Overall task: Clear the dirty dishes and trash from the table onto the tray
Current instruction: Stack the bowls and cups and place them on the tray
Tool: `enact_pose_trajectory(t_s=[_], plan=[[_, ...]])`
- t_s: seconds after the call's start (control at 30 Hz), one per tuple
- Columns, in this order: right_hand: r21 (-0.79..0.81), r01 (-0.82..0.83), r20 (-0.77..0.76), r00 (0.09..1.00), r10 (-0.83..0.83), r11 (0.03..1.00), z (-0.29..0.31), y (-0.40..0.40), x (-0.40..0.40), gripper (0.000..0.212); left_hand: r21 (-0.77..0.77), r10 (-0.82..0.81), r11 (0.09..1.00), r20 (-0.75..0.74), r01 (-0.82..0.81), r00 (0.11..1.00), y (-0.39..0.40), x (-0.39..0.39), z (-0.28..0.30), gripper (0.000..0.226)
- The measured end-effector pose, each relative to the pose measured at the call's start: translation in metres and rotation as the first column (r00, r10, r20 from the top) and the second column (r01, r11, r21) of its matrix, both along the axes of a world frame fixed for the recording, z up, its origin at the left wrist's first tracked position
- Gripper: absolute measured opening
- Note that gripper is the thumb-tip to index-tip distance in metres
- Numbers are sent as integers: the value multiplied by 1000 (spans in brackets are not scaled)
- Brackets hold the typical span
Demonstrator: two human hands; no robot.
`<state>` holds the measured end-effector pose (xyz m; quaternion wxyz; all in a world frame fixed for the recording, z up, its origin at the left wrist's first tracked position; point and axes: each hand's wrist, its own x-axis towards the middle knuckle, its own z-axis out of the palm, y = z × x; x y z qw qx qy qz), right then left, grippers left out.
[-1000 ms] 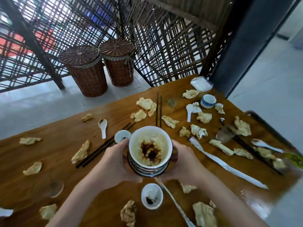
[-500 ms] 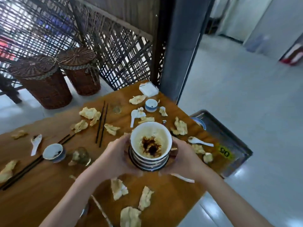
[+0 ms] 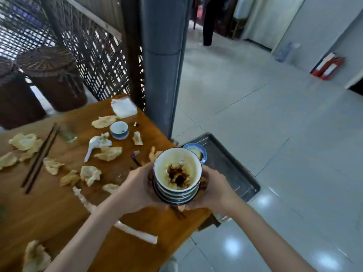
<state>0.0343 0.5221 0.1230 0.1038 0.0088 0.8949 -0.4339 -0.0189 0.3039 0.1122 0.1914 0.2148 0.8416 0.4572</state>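
Observation:
A stack of dirty striped bowls, the top one smeared with dark sauce, is held in the air over the table's right end. My left hand grips its left side and my right hand grips its right side. Just beyond it, off the table's right edge, lies the grey metal tray with a small blue-rimmed dish at its near-left corner. On the wooden table lie crumpled napkins, a white spoon, a small blue-and-white cup, black chopsticks and a paper chopstick wrapper.
A grey pillar and a lattice screen stand right behind the table's far corner. Two wicker baskets sit on the floor to the left. A folded white napkin pack lies at the far table corner. Tiled floor spreads to the right.
Both hands have carried the bowl stack to the right, from the table's middle toward its right end beside the tray. My view has swung right with it.

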Motion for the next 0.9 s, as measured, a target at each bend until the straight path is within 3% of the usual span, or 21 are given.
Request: enact_pose_trajectory(t_s=[0.07,0.17,0.4,0.5,0.6,0.9], plan=[[-4,7,12,1000,-7,1000,-3,23,-10,89,-17,7,1000,12,-6,1000,26,-13,-4,72],[-7,61,-12,998,-61,998,-7,60,-31,83,2,3,1000,9,-3,1000,66,-37,-6,67],[-47,127,-20,992,-128,991,-27,132,-86,91,62,-41,997,-17,42,999,140,-98,-18,80],[-47,152,-3,988,-152,987,-38,159,-109,85,56,-72,996,-10,73,997,165,-122,-29,97],[-9,142,-6,990,-142,990,-48,183,-130,80,34,-77,996,15,77,997,191,-143,-41,99],[-4,68,36,997,-68,998,-83,259,-195,75,12,32,999,10,-32,999,266,-185,-81,105]])
